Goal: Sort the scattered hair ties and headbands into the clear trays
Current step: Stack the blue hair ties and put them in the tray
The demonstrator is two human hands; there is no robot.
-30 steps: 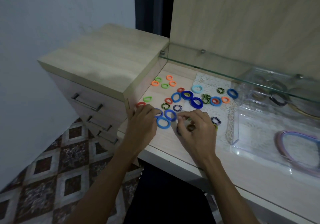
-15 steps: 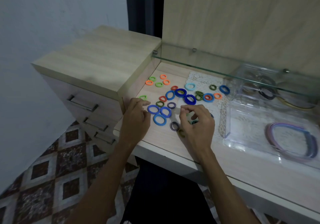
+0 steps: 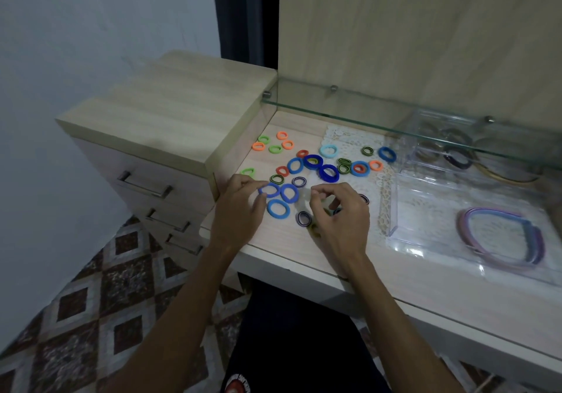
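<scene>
Several small hair ties in blue, orange, green, red and striped colours lie scattered on the wooden desk. My left hand pinches the left edge of a blue hair tie between thumb and forefinger. Two more blue ties lie just right of it. My right hand hovers beside them with curled fingers, and a small dark tie shows inside the curl. A striped tie lies at its thumb. To the right, a clear tray holds pink and purple headbands.
A second clear tray with dark headbands sits farther back under a glass shelf. A lace mat lies under the trays. A drawer cabinet stands higher than the desk at the left. The desk's front edge runs just below my wrists.
My left hand has slid right from the desk's left edge onto the blue tie. My right hand has stayed over the same ties, its fingers now more curled.
</scene>
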